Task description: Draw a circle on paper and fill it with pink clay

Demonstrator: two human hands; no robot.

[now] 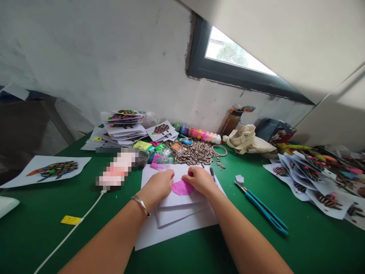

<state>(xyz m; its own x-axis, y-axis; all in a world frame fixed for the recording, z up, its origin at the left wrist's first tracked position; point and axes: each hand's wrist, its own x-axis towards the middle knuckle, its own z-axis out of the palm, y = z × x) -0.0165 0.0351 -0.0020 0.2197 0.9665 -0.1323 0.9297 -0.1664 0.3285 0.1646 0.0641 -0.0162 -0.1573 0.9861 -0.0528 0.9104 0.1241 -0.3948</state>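
Observation:
A flattened piece of pink modelling clay (183, 188) lies on white paper sheets (182, 217) in front of me. My left hand (160, 184) is closed at the clay's upper left edge, its thumb and fingertips together. On the upper right edge, my right hand (200, 180) pinches with bent fingers and thumb. The exact grip of the fingertips is partly hidden. A black pen (212, 173) lies on the paper just past my right hand. Behind the paper spreads a heap of striped sunflower seeds (196, 151).
A blue utility knife (262, 207) lies at the right. Seed-decorated pictures form stacks at the left (125, 131) and right (302, 177). Clay packets (142, 145), a tape ring (219, 150), a bottle (232, 121) and a cloth bag (242, 140) stand behind. A white cable (71, 232) crosses the left side.

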